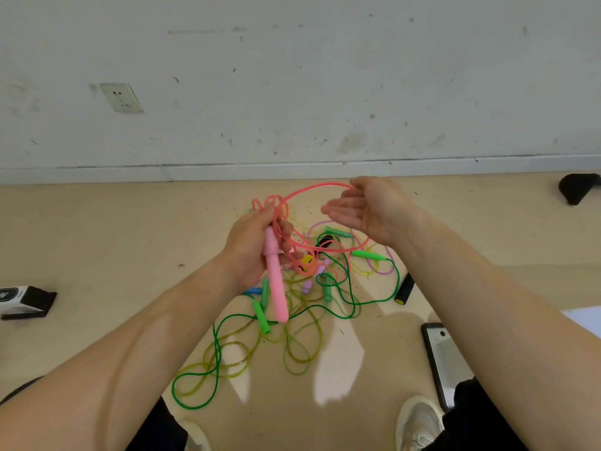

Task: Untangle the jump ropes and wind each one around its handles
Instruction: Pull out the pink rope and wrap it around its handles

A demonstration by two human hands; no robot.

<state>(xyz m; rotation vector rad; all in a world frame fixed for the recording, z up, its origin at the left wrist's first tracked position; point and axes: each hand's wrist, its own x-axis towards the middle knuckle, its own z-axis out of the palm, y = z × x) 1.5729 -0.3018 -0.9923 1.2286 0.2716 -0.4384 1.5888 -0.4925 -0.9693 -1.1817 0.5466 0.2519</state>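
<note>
My left hand (250,245) grips a pink jump-rope handle (276,288) that points down, with several turns of pink rope (305,190) bunched at its top. A wide pink loop runs from there over my right hand (367,206), which is held open, fingers straight, with the rope hooked around it. Below on the floor lies a tangle: a dark green rope (214,346), an olive-yellow rope (296,353), a pink-purple twisted rope (377,268), green handles (261,315) and small purple handles (307,286).
A black handle with a yellow tip (405,289) lies right of the pile. A phone (442,359) lies face up at lower right, by my shoe (418,421). A black-and-white box (26,301) is at the left edge. The wall and baseboard (292,170) stand close behind.
</note>
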